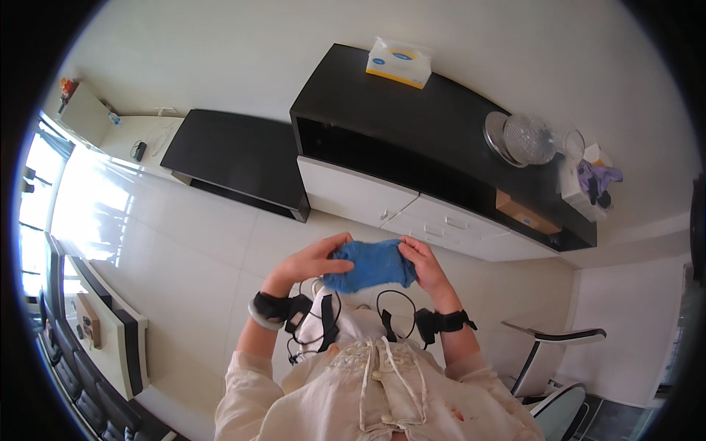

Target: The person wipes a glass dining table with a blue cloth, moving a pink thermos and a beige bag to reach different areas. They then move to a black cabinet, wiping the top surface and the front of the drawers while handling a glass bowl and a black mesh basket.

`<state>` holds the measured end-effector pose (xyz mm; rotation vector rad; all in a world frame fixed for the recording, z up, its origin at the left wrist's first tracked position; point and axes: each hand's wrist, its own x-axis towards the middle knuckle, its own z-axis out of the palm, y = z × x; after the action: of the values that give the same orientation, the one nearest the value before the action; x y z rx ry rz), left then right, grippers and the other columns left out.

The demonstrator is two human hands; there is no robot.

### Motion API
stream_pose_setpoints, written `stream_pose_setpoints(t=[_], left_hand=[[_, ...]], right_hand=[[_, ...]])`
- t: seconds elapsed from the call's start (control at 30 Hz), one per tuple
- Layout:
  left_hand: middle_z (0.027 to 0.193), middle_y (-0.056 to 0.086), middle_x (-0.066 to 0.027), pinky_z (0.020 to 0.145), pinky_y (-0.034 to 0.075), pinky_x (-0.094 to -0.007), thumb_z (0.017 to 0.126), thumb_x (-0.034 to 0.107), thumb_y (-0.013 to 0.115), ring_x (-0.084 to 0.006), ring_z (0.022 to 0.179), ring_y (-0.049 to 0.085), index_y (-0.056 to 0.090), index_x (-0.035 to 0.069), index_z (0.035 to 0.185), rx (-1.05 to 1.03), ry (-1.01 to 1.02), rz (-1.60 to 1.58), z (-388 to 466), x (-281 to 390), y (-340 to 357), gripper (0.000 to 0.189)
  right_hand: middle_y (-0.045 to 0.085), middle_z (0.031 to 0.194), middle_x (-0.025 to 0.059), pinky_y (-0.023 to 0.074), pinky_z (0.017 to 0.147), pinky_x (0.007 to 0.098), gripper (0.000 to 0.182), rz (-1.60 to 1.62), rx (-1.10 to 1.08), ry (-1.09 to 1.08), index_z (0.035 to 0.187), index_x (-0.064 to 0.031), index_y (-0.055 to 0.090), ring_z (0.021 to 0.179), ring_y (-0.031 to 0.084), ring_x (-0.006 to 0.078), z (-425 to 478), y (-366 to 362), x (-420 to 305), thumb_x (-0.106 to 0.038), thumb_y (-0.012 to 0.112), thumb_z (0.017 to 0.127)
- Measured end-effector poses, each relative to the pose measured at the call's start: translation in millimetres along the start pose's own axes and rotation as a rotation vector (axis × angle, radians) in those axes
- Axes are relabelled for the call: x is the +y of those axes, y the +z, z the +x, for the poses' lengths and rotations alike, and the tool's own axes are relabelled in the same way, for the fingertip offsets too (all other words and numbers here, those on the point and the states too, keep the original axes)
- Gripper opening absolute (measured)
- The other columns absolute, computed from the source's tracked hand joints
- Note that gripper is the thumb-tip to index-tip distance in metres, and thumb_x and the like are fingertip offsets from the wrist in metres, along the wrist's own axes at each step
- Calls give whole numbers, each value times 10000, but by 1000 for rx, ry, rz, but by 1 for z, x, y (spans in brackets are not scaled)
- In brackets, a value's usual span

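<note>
A blue cloth, fuzzy and folded, is stretched between my two hands in front of my body. My left hand grips its left end, the thumb on top. At its right end, my right hand pinches the upper corner, with the fingers partly hidden by the cloth. Black straps with small boxes and cables sit on both wrists.
Ahead stands a black-topped cabinet with white doors, bearing a tissue box, glassware and a purple cloth. A lower black unit adjoins it. A chair is at right; a low table and dark sofa are left.
</note>
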<state>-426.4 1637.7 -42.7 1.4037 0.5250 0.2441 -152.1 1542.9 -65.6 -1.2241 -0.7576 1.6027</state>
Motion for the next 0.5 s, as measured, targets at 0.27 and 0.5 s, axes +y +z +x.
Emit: stream_pose_setpoints(t=[0.27,0.5], left_hand=[[1271,601,-91,1028,472,-357,976,193,642,-210,1145,578,523,50,1340,588,407,-794,47,-158,10,409],[912,668,-72,737,509,-321,791,29,660,-234,836,640,650,73,866,988,494,-10,93,-199,-23,88]], right_hand=[[519,814,-79,395,720,190,135,-155,4,-48,971,-50,602,786,461,23,96,31,37,-177,588,1016],[601,988,104,470,845,358,119,-1013,454,-410,1042,-30,603,936,591,228,153,-65,81,-91,623,941]])
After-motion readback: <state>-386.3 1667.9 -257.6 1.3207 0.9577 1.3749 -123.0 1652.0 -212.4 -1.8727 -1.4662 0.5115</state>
